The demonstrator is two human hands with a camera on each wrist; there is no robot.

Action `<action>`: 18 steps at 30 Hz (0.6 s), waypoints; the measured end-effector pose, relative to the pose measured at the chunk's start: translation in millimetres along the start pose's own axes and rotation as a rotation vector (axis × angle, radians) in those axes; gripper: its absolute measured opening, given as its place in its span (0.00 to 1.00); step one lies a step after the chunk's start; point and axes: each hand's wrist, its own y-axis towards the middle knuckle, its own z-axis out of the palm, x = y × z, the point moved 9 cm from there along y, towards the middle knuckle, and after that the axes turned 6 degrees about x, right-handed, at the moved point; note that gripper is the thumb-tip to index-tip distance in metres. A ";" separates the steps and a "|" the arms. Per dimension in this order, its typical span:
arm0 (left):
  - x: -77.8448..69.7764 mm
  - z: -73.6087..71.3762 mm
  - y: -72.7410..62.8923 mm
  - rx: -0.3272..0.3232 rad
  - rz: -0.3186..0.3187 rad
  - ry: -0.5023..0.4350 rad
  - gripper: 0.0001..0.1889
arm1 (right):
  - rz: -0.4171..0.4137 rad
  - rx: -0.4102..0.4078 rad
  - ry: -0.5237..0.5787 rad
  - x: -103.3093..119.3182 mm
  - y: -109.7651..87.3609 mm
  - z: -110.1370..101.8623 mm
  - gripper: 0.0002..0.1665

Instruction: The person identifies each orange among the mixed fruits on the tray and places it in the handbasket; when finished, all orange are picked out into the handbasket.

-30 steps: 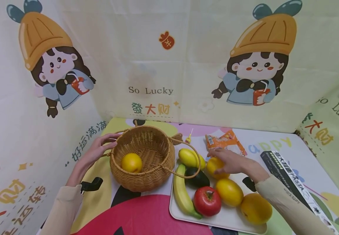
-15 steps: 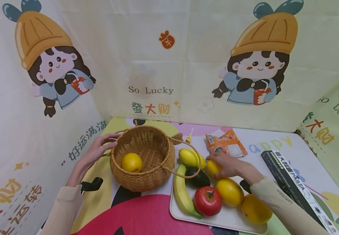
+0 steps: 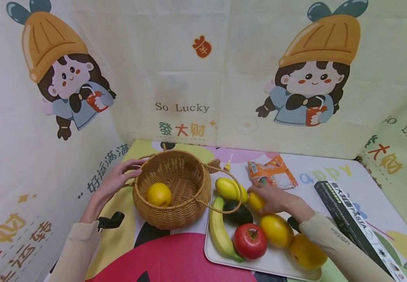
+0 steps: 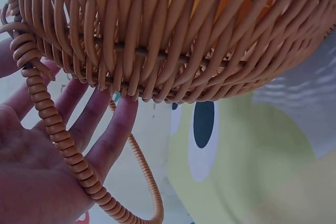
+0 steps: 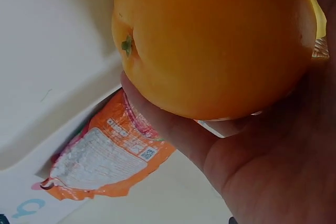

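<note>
My right hand [image 3: 277,199] grips an orange [image 3: 256,201] at the back of the white tray [image 3: 281,261]. In the right wrist view, the orange [image 5: 210,45] fills the upper middle, its green stem end facing left; some fingers are hidden behind it. My left hand [image 3: 120,176] rests against the left side of a wicker basket [image 3: 169,217]. In the left wrist view, its extended fingers [image 4: 113,129] touch the woven wall, and a coiled handle [image 4: 65,148] crosses in front of the palm. Another round orange fruit [image 3: 159,194] lies inside the basket.
On the tray lie a lemon [image 3: 226,188], banana [image 3: 219,231], avocado [image 3: 238,212], red apple [image 3: 250,241] and two more yellow-orange fruits. The basket's right handle [image 3: 239,184] overhangs the tray. An orange packet [image 3: 272,172], lollipop [image 3: 227,166] and pasta box [image 3: 355,223] lie around it.
My right hand has shifted slightly left and its fingers have settled round the orange. My left hand and the basket stay in place.
</note>
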 end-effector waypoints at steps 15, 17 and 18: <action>-1.6 2.2 1.2 -0.005 0.044 -0.009 0.22 | -0.083 -0.030 -0.040 8.1 -1.9 -13.1 0.37; -0.9 2.5 1.0 -0.002 0.038 -0.010 0.22 | -0.076 -0.024 -0.044 11.1 -2.7 -17.7 0.37; -0.6 2.6 0.9 -0.002 0.037 -0.010 0.22 | -0.079 -0.020 -0.042 13.3 -3.3 -20.3 0.38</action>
